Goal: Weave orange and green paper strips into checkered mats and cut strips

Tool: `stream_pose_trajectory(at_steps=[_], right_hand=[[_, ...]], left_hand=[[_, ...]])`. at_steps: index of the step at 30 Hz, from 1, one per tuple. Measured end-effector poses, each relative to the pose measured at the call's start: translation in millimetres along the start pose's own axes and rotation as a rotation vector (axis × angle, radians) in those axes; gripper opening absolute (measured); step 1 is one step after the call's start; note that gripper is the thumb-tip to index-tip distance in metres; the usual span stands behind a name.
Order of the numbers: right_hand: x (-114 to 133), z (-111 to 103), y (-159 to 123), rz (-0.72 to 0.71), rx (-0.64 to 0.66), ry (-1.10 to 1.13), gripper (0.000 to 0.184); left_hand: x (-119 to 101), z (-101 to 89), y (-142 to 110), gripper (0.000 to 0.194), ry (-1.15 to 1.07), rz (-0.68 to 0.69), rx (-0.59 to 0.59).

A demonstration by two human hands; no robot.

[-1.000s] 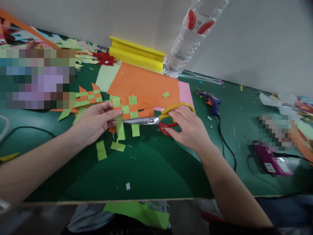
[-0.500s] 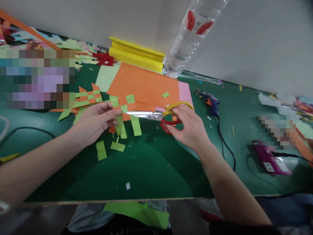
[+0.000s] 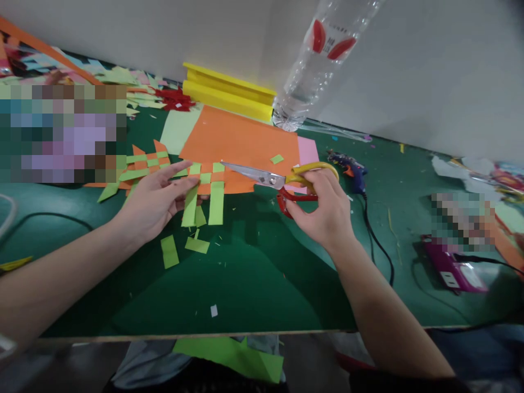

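My right hand (image 3: pixel 325 210) grips scissors (image 3: pixel 273 180) with a yellow and a red handle loop; the closed blades point left, lifted above an orange sheet (image 3: pixel 241 142). My left hand (image 3: pixel 158 199) has its fingers stretched out, resting on the left edge of a woven piece (image 3: pixel 207 185) of orange and light green paper strips. Green strip ends hang down from the weave onto the green table (image 3: pixel 245 278). The scissor tips sit just right of and above the weave.
A second woven piece (image 3: pixel 147 162) lies to the left. Cut green scraps (image 3: pixel 170 251) lie near the table's front. A clear plastic bottle (image 3: pixel 311 71) and a yellow folded card (image 3: pixel 229 91) stand at the back. A blue glue gun (image 3: pixel 354 170) with a black cord lies at the right.
The scissors lifted up and to the right, away from the green strips, with the blades closed. My left hand's fingers opened out flat on the weave, which shifted slightly left.
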State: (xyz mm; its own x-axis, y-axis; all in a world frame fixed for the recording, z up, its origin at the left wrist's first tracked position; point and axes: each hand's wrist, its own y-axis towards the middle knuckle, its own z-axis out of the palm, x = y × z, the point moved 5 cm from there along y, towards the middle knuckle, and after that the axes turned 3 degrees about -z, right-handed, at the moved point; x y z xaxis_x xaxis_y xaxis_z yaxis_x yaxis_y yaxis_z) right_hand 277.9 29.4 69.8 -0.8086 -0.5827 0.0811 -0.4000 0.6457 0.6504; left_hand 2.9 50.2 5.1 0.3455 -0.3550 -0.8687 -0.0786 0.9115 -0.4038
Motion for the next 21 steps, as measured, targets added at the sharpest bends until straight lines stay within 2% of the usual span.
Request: stream_pose_trajectory(at_steps=[2, 4, 8, 12, 14, 17, 21], right_hand=[[0, -2, 1, 0.024, -0.035, -0.016, 0.029], [-2, -4, 2, 0.050, -0.056, -0.030, 0.029], [-7, -6, 0, 0.098, -0.081, -0.034, 0.030], [-13, -6, -1, 0.150, -0.097, -0.020, 0.031], [-14, -7, -1, 0.173, -0.110, -0.011, 0.031], [-14, -9, -1, 0.192, -0.131, -0.024, 0.030], [-13, -10, -1, 0.207, -0.128, -0.033, 0.029]], left_hand=[[-1, -1.9, 0, 0.042, 0.008, 0.000, -0.039], [-2, -2.0, 1, 0.040, 0.024, 0.029, -0.027], [-4, 2.2, 2, 0.019, 0.130, 0.088, 0.095], [-7, 6.5, -3, 0.022, 0.169, 0.135, 0.187], [-11, 8.5, -6, 0.025, 0.267, 0.208, 0.226], [-16, 11.0, -12, 0.034, 0.567, 0.369, 0.258], [-25, 12.6, -22, 0.021, 0.817, 0.683, 0.211]])
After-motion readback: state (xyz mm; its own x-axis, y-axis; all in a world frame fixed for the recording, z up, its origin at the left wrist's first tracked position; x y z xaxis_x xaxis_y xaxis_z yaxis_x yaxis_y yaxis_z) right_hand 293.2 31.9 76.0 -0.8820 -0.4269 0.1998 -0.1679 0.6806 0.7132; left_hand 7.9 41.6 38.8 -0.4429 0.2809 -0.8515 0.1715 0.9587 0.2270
